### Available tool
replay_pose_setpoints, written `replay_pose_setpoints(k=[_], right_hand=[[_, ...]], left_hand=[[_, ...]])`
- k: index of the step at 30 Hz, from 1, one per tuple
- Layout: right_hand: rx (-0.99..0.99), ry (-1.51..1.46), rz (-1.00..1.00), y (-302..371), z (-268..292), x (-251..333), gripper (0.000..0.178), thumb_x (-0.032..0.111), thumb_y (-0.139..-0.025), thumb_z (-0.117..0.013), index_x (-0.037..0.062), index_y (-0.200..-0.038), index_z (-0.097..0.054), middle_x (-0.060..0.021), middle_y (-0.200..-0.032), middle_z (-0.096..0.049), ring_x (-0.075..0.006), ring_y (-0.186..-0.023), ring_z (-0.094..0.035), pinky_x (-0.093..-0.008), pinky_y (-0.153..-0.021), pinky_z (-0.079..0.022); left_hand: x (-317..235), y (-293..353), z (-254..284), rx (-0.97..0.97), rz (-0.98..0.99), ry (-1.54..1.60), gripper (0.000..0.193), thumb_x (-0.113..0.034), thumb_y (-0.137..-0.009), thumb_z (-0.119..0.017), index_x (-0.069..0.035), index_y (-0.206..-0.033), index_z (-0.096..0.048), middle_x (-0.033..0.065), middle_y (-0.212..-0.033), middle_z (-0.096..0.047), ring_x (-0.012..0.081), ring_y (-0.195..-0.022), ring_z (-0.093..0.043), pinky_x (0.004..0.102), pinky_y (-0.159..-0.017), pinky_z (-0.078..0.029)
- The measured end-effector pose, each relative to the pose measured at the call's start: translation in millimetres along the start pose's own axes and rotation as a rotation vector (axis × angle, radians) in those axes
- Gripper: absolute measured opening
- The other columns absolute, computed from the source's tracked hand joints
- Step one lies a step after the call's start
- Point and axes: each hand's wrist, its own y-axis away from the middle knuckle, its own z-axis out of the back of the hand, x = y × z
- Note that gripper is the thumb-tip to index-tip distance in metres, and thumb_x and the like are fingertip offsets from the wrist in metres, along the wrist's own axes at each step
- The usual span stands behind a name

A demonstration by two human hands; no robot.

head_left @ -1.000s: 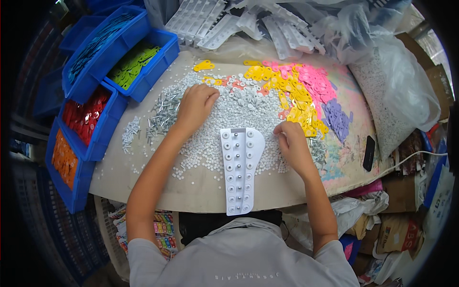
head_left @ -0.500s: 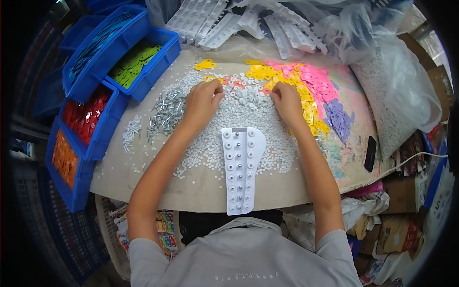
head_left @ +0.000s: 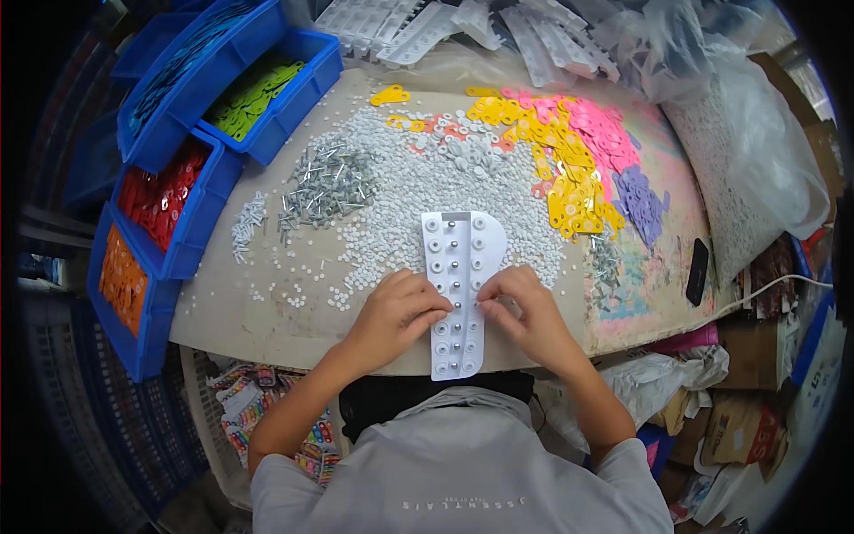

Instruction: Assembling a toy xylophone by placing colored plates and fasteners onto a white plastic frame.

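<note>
A long white plastic jig [head_left: 492, 245] lies near the table's front edge, pointing away from me. White ring-shaped washers sit in a row along each of its sides, and small metal pins stand in its middle channel. At the left row, my left hand [head_left: 398, 316] has thumb and forefinger pinched together over the jig. My right hand [head_left: 527, 313] is bent in a pinch at the right row, its fingertips by the jig's edge. Anything between either hand's fingertips is too small to make out. Beyond the jig spreads a wide heap of small white washers [head_left: 418, 200].
Metal pins [head_left: 329, 178] are piled left of the washers. Yellow tabs [head_left: 574, 200], pink tabs [head_left: 600, 133] and purple tabs [head_left: 640, 205] lie at the right. Blue bins [head_left: 191, 258] with coloured tabs line the left edge. A black phone-like object [head_left: 697, 271] and a full plastic sack [head_left: 738, 169] are farther right.
Both hands have come back toward me from the far part of the washer heap to the two sides of the jig. The view has shifted slightly.
</note>
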Motion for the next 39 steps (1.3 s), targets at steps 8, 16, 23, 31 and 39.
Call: replay_pose_setpoints(k=[8,16,23,31,39], right_hand=[[-0.072,-0.003,-0.010,6,-23,-9,0.010,0.004,-0.088,-0.070,0.0034,-0.097,-0.066,-0.0098,-0.092,-0.062,-0.0295,-0.091,-0.057,-0.0390,-0.082,-0.045],[-0.226,0.216,0.237,15,-38,-27,0.015,0.006,-0.084,-0.076,0.0051,-0.097,-0.069,-0.0077,-0.092,-0.063,-0.0287,-0.091,-0.058,-0.0389,-0.082,-0.045],[-0.159,0.049,0.185,8,-23,-28,0.016,0.001,-0.083,-0.074,0.0044,-0.098,-0.068,-0.0098,-0.093,-0.063,-0.0297,-0.091,-0.060,-0.0381,-0.081,-0.047],[-0.196,0.460,0.071,-68,54,-44,0.007,0.005,-0.088,-0.068,0.0032,-0.095,-0.065,-0.0145,-0.094,-0.065,-0.0366,-0.091,-0.060,-0.0454,-0.084,-0.046],[-0.373,0.448,0.339,-243,28,-61,0.016,0.013,-0.091,-0.063,0.0004,-0.090,-0.073,-0.0196,-0.090,-0.071,-0.0387,-0.092,-0.064,-0.0488,-0.085,-0.051]], left_hand=[[4,7,-25,-0.188,0.106,-0.039,0.006,-0.007,-0.086,-0.074,-0.005,-0.091,-0.070,0.0080,-0.087,-0.063,0.0290,-0.083,-0.060,0.0389,-0.077,-0.047],[12,12,-27,-0.267,-0.123,-0.269,0.011,-0.009,-0.082,-0.079,-0.006,-0.088,-0.071,0.0055,-0.081,-0.062,0.0264,-0.077,-0.060,0.0381,-0.069,-0.046],[11,3,-13,-0.270,-0.072,-0.148,0.008,-0.005,-0.083,-0.076,-0.004,-0.090,-0.071,0.0075,-0.081,-0.063,0.0281,-0.078,-0.060,0.0392,-0.072,-0.045],[65,-115,74,-0.396,-0.141,-0.508,0.010,-0.008,-0.088,-0.069,-0.006,-0.097,-0.074,0.0110,-0.088,-0.069,0.0333,-0.089,-0.065,0.0442,-0.087,-0.048],[118,-184,93,-0.356,0.174,-0.524,0.014,-0.015,-0.087,-0.072,-0.005,-0.095,-0.075,0.0127,-0.092,-0.072,0.0295,-0.088,-0.068,0.0405,-0.079,-0.052]])
